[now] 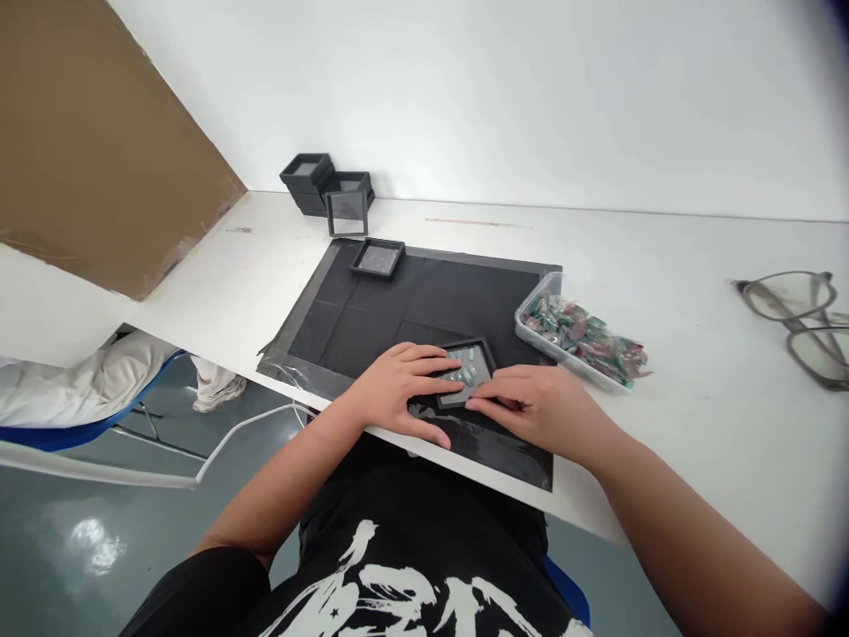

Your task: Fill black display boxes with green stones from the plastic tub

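A small black frame with a grey inside lies near the front of the dark mat. Several small greenish pieces sit within it. My left hand rests over the frame's left side, fingers stretched out and thumb apart on the mat. At the frame's lower right corner, my right hand has its thumb and index finger pinched together. Whatever is between those fingertips is too small or hidden to make out. Just beyond the right hand stands a clear plastic box full of green and reddish small pieces.
Another black frame lies at the mat's back left edge. Behind it are stacked black frames, with one propped upright. Eyeglasses lie at the far right. A seated person's leg shows at left.
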Tool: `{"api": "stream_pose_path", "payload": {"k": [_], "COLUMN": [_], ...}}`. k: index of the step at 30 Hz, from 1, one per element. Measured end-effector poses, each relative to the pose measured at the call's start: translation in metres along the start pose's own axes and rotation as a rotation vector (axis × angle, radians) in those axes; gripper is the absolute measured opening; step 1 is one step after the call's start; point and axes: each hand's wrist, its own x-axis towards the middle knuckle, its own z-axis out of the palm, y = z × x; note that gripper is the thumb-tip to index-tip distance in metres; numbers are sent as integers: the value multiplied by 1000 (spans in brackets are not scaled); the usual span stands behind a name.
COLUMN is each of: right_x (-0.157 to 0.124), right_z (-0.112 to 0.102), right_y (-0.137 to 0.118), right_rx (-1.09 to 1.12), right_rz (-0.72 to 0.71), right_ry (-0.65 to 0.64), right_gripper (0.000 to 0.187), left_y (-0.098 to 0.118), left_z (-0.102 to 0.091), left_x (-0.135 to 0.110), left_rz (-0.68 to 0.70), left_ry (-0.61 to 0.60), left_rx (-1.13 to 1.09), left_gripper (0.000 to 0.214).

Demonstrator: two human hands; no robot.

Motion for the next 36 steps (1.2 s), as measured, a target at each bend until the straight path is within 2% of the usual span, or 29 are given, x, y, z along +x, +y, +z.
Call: {"api": "stream_pose_path", "payload": {"k": [3,6,13,18,22,25,27,31,36], "right_x": [1,0,-1,-1,-1,0,1,2,1], "right_z": [4,7,18,18,15,15,15,17,18], "right_y": [1,3,-1,-8,-5,-3,-3,-3,2], "right_rx": [85,105,78,163,60,52,67,75,58], "right_rz": [71,123,76,53,64,91,107,118,160], "right_ry": [-98,-136,-83,-47,29,1,-34,-67,-106], "right_gripper": [16,19,14,21,22,24,25,26,27], "left_y": [2,3,2,0,-14,-32,-41,-49,-47], "left_z": [2,5,12,2,-19,-39,-53,-66,-57], "left_x": [0,0,-4,-23,-62,-93,-105,-98,-66], "left_rz": [-13,-18,-8,-58,-350,-535,-634,-795,-909], "left_ry": [-2,3,25,23,65,135,175,188,215], "left_rx": [22,61,166,136,96,164,226,315,354], "left_gripper": [69,64,41,33,27,30,31,22,18]}}
